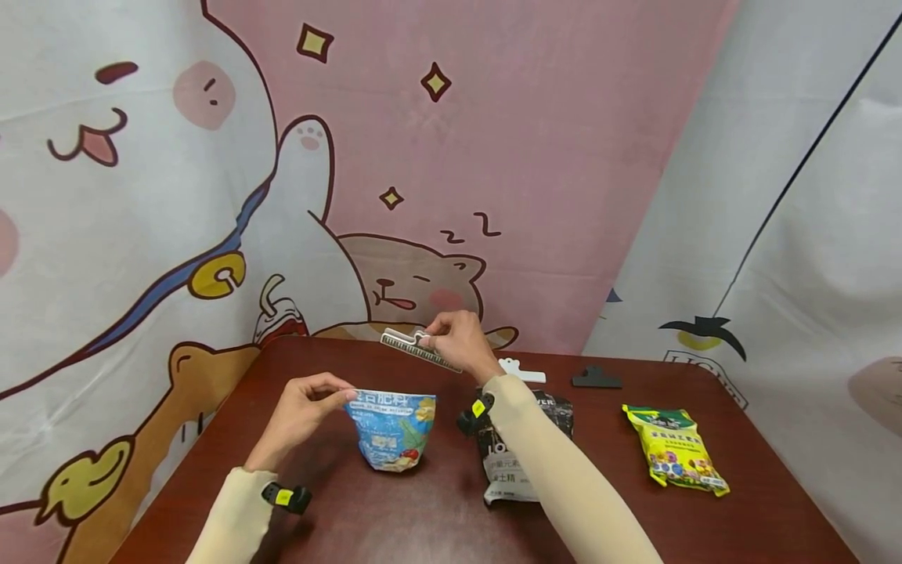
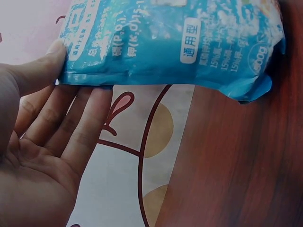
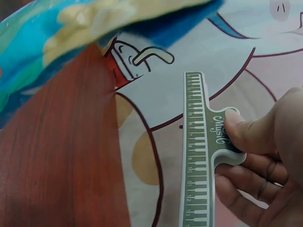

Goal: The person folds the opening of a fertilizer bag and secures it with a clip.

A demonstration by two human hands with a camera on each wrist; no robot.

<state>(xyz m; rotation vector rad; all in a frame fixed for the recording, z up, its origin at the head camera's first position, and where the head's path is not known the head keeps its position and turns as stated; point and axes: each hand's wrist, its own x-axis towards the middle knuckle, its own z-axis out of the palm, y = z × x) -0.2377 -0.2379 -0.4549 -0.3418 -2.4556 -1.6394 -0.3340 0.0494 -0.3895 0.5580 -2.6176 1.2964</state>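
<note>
Right now the left hand [image 1: 303, 411] pinches the top left corner of a blue fertilizer bag [image 1: 391, 429] between thumb and fingers, holding it upright on the dark red table [image 1: 395, 525], close to the middle of its front half. The right hand [image 1: 456, 338] is raised behind and above the bag, thumb pressed on the handle of a long green clip printed with piano keys [image 1: 417, 349]; whether its jaws are parted cannot be told from these views. Off to the right lie a black-and-white bag [image 1: 517, 458] partly under the right forearm, a yellow bag [image 1: 675, 450], a white clip [image 1: 523, 370] and a black clip [image 1: 596, 380], all well apart from the blue bag. As a judgement, the weak point is the one-corner hold: the bag's top edge looks slack and wavy, so a clip brought across it could catch only part of the fold or crumple it. The bag also stands on a narrow, rounded base, so a sideways push from the clip could tip it over.
</note>
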